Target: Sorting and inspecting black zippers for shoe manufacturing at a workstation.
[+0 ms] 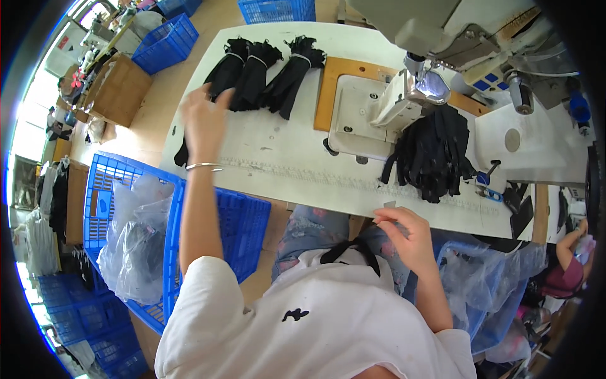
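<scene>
Left hand (205, 123) fingers touching black bundles (252, 72), right hand (404, 234) apart

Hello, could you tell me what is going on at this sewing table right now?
A person sits at a white sewing table with a sewing machine at its far side. The left hand is stretched out to the tied bundles of black fabric at the far left and touches the nearest one. The right hand is at the near table edge, fingers pinched on a thin black strip that trails over the lap. A loose pile of black pieces lies by the machine. A blue crate stands at the left.
</scene>
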`<state>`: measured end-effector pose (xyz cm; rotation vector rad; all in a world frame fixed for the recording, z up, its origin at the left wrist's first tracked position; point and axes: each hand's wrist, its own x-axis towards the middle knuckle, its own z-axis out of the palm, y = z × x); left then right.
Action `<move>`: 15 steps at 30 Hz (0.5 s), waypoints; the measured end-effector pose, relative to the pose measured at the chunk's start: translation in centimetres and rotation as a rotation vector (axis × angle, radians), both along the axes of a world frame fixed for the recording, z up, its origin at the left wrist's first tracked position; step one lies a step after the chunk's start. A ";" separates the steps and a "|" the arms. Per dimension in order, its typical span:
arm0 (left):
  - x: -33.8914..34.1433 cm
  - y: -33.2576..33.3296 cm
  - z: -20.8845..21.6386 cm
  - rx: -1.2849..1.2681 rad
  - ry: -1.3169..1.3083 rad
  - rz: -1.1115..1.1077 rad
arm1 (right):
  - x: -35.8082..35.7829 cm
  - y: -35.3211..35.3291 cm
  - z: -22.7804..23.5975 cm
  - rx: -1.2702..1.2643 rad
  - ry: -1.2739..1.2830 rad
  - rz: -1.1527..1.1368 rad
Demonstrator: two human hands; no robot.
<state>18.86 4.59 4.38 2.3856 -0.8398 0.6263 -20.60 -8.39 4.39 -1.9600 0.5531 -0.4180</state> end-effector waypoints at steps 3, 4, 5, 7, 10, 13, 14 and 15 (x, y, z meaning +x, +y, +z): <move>5.9 8.0 -1.9 0.264 0.146 0.217 | -0.9 0.0 -0.3 0.114 -0.035 -0.075; 6.5 8.9 -2.1 0.325 0.232 0.220 | -0.6 0.0 -0.6 0.186 -0.044 -0.071; 6.9 9.4 -2.6 0.390 0.321 0.208 | -0.5 0.1 -1.0 0.257 -0.051 -0.080; 10.1 12.6 -5.5 0.113 0.476 0.163 | 0.8 0.4 -0.6 0.218 -0.030 0.027; 8.1 10.1 -3.8 0.048 0.731 0.063 | 1.7 0.6 -0.1 0.104 -0.064 0.069; 6.8 9.0 -3.2 0.233 0.611 0.105 | 1.4 0.3 0.0 -0.030 -0.086 0.091; 5.8 8.6 -3.3 0.332 0.400 0.108 | 1.0 -0.2 -0.4 -0.174 -0.108 0.046; 4.9 8.1 -3.3 0.424 0.187 0.111 | 0.7 -0.8 -0.6 -0.318 -0.128 0.001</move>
